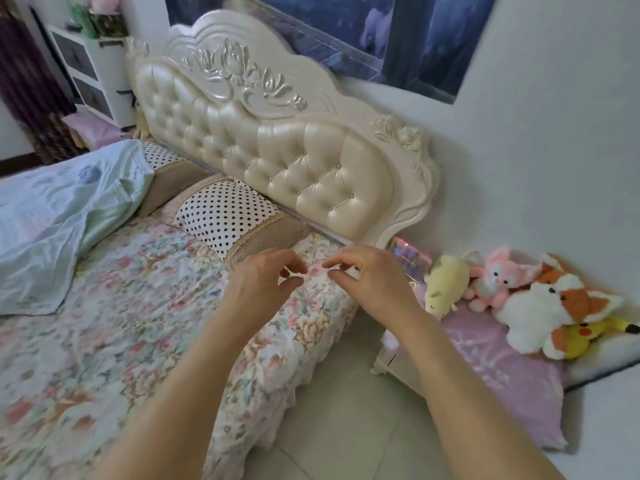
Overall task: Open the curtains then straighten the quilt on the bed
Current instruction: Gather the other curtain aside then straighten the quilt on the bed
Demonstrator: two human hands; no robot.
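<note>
Over bed corner, left hand (266,278) and right hand (360,275) hover released, grasping nothing. We'd reach quilt (59,216) at 9 o'clock, pull edge flat, probably evenly.

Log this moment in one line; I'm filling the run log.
left hand: open, empty | right hand: open, empty | pale blue quilt: bunched, untouched

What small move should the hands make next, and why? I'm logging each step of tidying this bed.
Probably reach left for the pale blue quilt: it lies bunched on the far side, over one dotted pillow, while both the left hand and right hand hover empty above the floral sheet.
</note>
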